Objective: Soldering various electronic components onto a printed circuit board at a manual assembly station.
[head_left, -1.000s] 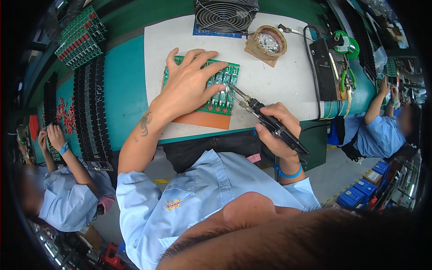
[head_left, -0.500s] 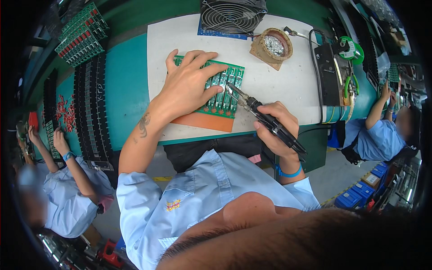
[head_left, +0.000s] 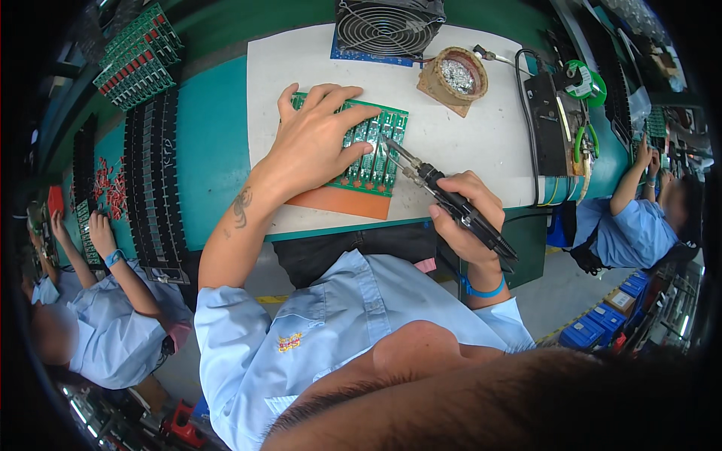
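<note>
My left hand (head_left: 312, 143) lies over a green circuit board panel (head_left: 391, 128), its fingers spread flat and pressing on the left part. The panel has several narrow strips of boards side by side, and my hand hides some of them. An orange-brown plate (head_left: 350, 205) pokes out from under its near edge. In my right hand (head_left: 470, 214) is a black twin-tipped soldering iron (head_left: 460, 207), gripped between thumb and fingers. Its two metal tips point up and left to the right half of the panel, close to or touching the board; I cannot tell which.
Beyond the panel stand a black fan (head_left: 387, 28) and a round pot of silvery metal bits (head_left: 456, 77) on white paper (head_left: 289, 60). To the right are a black tool stand (head_left: 547, 124), green-handled pliers (head_left: 579, 143) and a green spool (head_left: 594, 89). Black racks (head_left: 154, 180) stand left; co-workers sit both sides.
My right hand and the soldering iron's handles have shifted slightly right, the tips staying over the panel. My left hand and the panel keep their place. The left co-worker's head has moved.
</note>
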